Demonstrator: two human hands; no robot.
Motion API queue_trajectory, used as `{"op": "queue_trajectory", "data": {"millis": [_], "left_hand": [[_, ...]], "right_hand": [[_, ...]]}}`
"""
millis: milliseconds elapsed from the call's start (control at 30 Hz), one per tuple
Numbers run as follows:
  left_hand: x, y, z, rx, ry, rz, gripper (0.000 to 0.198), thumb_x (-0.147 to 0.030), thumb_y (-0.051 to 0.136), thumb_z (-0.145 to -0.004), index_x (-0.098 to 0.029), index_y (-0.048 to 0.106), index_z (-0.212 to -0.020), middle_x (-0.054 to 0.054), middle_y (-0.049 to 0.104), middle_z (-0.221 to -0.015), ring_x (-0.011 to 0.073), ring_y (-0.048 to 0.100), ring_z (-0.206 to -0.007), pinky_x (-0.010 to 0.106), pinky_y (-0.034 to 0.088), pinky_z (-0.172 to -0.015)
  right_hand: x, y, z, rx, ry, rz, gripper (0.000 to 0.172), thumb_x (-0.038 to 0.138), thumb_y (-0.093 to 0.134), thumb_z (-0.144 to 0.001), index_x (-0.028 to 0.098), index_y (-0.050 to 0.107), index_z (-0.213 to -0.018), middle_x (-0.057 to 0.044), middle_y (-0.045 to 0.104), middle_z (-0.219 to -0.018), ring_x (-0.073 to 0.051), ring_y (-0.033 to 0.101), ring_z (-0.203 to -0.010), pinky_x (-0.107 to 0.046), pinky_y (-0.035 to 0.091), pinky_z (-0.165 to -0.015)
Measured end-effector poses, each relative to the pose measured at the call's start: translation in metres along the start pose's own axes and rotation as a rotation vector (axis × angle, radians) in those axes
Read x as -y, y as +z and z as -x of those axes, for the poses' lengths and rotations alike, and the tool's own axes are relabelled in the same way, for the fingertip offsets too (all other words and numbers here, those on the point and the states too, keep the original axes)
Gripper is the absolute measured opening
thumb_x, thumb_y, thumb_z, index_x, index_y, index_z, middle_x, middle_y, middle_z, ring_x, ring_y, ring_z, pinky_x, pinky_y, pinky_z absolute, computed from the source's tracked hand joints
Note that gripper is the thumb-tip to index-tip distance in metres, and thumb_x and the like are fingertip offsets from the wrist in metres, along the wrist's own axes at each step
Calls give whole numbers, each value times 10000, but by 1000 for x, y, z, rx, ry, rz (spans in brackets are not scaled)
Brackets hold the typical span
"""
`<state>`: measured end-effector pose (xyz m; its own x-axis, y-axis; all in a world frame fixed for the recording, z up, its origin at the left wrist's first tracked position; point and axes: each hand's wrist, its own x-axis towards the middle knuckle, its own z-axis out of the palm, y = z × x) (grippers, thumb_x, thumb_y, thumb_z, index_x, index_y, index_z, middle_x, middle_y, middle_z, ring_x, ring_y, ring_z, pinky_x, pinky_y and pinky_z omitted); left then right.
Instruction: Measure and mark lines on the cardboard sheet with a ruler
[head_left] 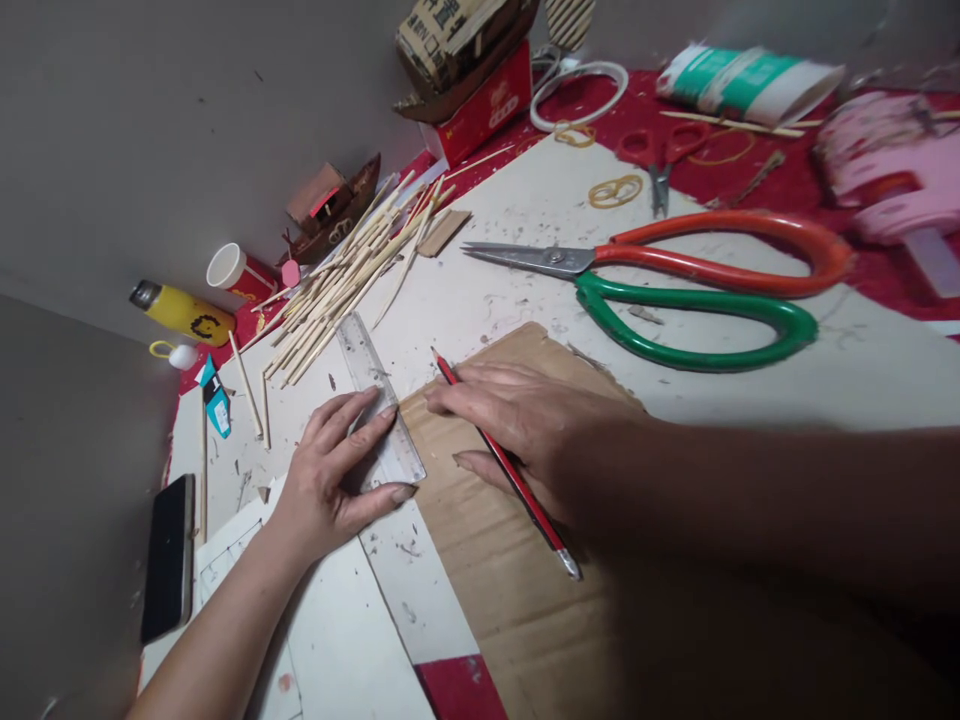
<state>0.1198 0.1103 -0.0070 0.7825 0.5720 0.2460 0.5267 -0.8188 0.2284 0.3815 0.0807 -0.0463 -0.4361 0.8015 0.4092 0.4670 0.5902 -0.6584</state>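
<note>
My left hand (337, 470) holds a clear plastic ruler (367, 365) down, with its fingers across the ruler and its thumb at the near end. The ruler lies along the left edge of a piece of brown cardboard (480, 560). A red and black pencil (517, 480) is in my right hand (525, 420), its sharpened tip pointing up and left, and its silver end toward me. My right hand rests on the cardboard, partly in shadow. White paper sheets with drawn lines (337, 620) lie beneath my left forearm.
Large scissors with orange and green handles (555, 260) lie beyond my right hand. Behind the ruler is a pile of thin wooden sticks (352, 270). A blue cutter (216, 400), phone (166, 560), yellow bottle (184, 312), cup (240, 275) and model boats (330, 210) line the left and back.
</note>
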Motion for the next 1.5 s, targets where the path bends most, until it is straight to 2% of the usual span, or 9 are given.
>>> {"op": "queue_trajectory", "data": {"millis": [400, 500, 633, 733, 800, 833, 1000, 1200, 1500], "left_hand": [[-1, 1, -2, -12, 10, 10, 661, -478, 683, -891, -317, 451, -1489, 146, 527, -1462, 322, 511, -1261, 556, 431, -1032], [-2, 1, -2, -19, 13, 20, 636, -458, 698, -886, -287, 485, -1461, 166, 534, -1451, 323, 504, -1263, 553, 433, -1026], [-4, 0, -2, -9, 1, 18, 584, -434, 701, -888, -214, 539, -1404, 194, 558, -1423, 333, 504, -1252, 556, 445, -1014], [-7, 0, -2, 3, -18, -5, 575, -445, 698, -884, -149, 578, -1362, 207, 588, -1389, 350, 509, -1227, 563, 460, -998], [-8, 1, -2, 11, -35, -17, 582, -465, 692, -882, -126, 597, -1345, 207, 595, -1384, 357, 511, -1213, 567, 468, -991], [-8, 1, -2, 12, -41, -20, 580, -473, 686, -884, -122, 605, -1338, 204, 595, -1386, 359, 514, -1205, 567, 472, -985], [-8, 4, -3, -4, -35, -18, 569, -482, 665, -889, -91, 641, -1302, 210, 602, -1384, 368, 535, -1162, 572, 491, -954], [-9, 4, -4, -17, -24, -19, 561, -499, 663, -882, -79, 675, -1253, 212, 627, -1351, 375, 557, -1130, 570, 498, -939], [-9, 6, -5, -33, -8, -56, 556, -532, 647, -881, -100, 694, -1226, 204, 646, -1320, 371, 573, -1106, 555, 504, -922]], "right_hand": [[3, -2, 2, -14, 11, -33, 306, 145, 579, -860, 141, 622, -1162, -175, 686, -1163, -294, 643, -1069, -429, 529, -897], [5, -13, -2, 0, 123, -92, 284, 187, 514, -916, 173, 643, -1169, -133, 718, -1135, -275, 671, -1051, -386, 542, -857], [20, -40, -13, -62, 314, -299, 341, 404, 432, -1013, 234, 658, -1203, -54, 757, -1052, -233, 701, -1026, -325, 547, -849], [34, -48, -23, 20, 449, -434, 470, 543, 407, -1000, 205, 725, -926, -53, 734, -759, -213, 719, -766, -282, 555, -644], [36, -41, -27, 33, 492, -441, 495, 537, 445, -987, 192, 694, -733, -49, 689, -649, -182, 679, -619, -262, 527, -547], [35, -35, -29, 22, 497, -434, 455, 497, 482, -980, 190, 687, -715, -43, 691, -652, -169, 670, -598, -255, 528, -543], [21, -8, -32, -74, 499, -443, 176, 332, 619, -924, 193, 723, -890, -27, 750, -784, -159, 709, -688, -241, 585, -619], [23, -3, -33, -178, 504, -546, 162, 317, 647, -909, 173, 706, -861, -46, 750, -821, -141, 713, -711, -194, 606, -570], [22, -3, -31, -170, 465, -511, 165, 304, 643, -916, 163, 709, -861, -39, 743, -781, -121, 693, -654, -177, 596, -545]]}}
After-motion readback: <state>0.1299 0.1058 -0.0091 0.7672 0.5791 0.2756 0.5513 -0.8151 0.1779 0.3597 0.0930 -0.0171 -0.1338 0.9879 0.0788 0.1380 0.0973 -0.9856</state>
